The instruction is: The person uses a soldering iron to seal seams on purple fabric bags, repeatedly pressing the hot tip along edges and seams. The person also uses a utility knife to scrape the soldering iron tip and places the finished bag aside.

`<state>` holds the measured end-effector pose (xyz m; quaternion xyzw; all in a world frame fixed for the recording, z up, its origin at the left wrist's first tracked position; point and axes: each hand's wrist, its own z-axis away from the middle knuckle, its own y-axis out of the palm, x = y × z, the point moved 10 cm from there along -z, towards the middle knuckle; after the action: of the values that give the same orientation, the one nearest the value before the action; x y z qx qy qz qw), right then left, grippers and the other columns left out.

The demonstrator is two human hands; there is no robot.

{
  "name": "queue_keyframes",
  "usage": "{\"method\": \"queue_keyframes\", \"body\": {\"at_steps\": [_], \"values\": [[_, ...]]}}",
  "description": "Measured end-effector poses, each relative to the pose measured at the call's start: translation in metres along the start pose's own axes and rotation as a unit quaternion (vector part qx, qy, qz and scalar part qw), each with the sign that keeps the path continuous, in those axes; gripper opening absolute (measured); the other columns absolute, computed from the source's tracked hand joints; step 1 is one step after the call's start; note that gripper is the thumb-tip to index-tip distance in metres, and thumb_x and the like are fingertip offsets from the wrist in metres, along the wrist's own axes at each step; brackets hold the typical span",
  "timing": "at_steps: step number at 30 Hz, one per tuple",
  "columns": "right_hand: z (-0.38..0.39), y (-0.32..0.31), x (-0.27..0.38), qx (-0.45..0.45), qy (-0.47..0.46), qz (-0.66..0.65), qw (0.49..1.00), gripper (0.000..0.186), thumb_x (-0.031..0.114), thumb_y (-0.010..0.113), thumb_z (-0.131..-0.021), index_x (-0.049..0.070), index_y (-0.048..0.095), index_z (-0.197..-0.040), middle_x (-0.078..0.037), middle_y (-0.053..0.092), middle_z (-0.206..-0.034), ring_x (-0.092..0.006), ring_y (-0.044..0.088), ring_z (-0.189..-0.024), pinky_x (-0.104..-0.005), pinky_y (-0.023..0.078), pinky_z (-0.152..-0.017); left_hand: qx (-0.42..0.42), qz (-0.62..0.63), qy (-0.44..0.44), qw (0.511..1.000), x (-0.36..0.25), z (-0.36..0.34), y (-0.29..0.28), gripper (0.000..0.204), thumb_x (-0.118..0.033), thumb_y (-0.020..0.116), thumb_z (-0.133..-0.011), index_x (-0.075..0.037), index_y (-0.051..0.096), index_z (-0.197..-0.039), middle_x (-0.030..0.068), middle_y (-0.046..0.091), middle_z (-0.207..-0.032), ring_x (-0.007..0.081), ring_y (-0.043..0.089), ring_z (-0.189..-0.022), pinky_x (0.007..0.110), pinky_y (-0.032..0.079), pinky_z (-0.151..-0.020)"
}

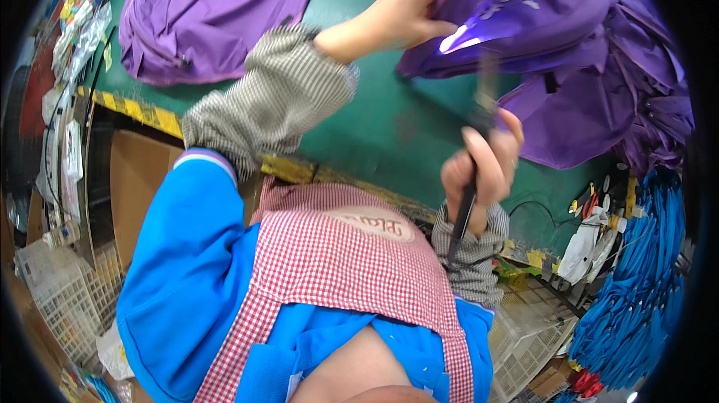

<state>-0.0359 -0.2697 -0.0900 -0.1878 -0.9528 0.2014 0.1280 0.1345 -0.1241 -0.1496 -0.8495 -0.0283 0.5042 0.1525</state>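
Observation:
My left hand (404, 21) grips the edge of a purple backpack (550, 6) with a pale printed animal figure, at the upper right of the head view. A bright bluish-white streak of light (460, 37) shows on the bag just below my fingers. My right hand (483, 163) is closed round a long black-handled tool (466, 210), held upright below the bag; its metal-coloured upper end is blurred, so I cannot tell whether it touches the fabric.
Another purple bag (202, 6) lies upper left on the green bench (389, 133), and more (636, 81) are piled at right. Small tools (588, 201), blue straps (625, 283) and wire baskets (60, 283) sit around the bench. A cardboard box (146, 193) stands below its yellow-black edge.

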Motion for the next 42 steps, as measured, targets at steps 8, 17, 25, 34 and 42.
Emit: {"method": "queue_keyframes", "body": {"at_steps": [8, 17, 25, 34, 42], "values": [[-0.003, 0.005, -0.106, -0.258, 0.124, -0.096, 0.953, 0.045, 0.028, 0.058, -0.094, -0.001, 0.039, -0.122, -0.028, 0.034, -0.142, -0.0352, 0.037, -0.131, -0.0435, 0.033, -0.107, -0.039, 0.178, -0.232, 0.956, 0.066, 0.071, 0.08, 0.036, -0.014, 0.062, -0.088, -0.001, 0.055, -0.121, 0.0064, 0.061, -0.102, 0.0186, 0.058, -0.094, 0.031, 0.047, -0.082], [0.02, -0.133, -0.051, -0.294, 0.055, 0.111, 0.948, 0.019, 0.016, 0.04, -0.095, 0.005, 0.034, -0.11, -0.032, 0.057, -0.111, -0.0382, 0.059, -0.099, -0.0552, 0.05, -0.088, -0.23, -0.137, 0.312, 0.912, -0.188, -0.238, 0.003, 0.028, -0.028, 0.05, -0.092, -0.006, 0.067, -0.092, 0.0106, 0.063, -0.08, 0.026, 0.06, -0.068, 0.036, 0.049, -0.064], [0.108, -0.156, -0.098, -0.277, 0.269, 0.116, 0.915, 0.01, 0.011, 0.043, -0.097, 0.001, 0.042, -0.098, -0.026, 0.065, -0.098, -0.0327, 0.065, -0.089, -0.0452, 0.048, -0.089, -0.013, -0.312, 0.102, 0.945, -0.119, -0.397, 0.244, 0.05, -0.054, 0.04, -0.092, -0.016, 0.07, -0.103, 0.0114, 0.069, -0.098, 0.0289, 0.065, -0.097, 0.041, 0.05, -0.085], [0.056, -0.111, -0.102, -0.229, 0.264, 0.054, 0.935, 0.009, 0.008, 0.041, -0.097, -0.001, 0.042, -0.096, -0.028, 0.064, -0.099, -0.0319, 0.063, -0.091, -0.04, 0.048, -0.088, -0.063, -0.23, 0.428, 0.872, -0.137, -0.218, 0.163, 0.037, -0.037, 0.062, -0.084, -0.019, 0.063, -0.117, 0.0085, 0.054, -0.127, 0.029, 0.051, -0.116, 0.042, 0.041, -0.1], [0.035, -0.052, -0.074, -0.15, 0.276, -0.031, 0.949, 0.008, 0.006, 0.04, -0.097, -0.001, 0.043, -0.097, -0.025, 0.065, -0.095, -0.03, 0.065, -0.089, -0.0403, 0.051, -0.087, -0.379, -0.639, -0.132, 0.656, -0.002, 0.167, -0.284, 0.044, -0.02, 0.065, -0.076, -0.003, 0.056, -0.115, 0.0188, 0.056, -0.118, 0.033, 0.05, -0.115, 0.043, 0.044, -0.09]]}}
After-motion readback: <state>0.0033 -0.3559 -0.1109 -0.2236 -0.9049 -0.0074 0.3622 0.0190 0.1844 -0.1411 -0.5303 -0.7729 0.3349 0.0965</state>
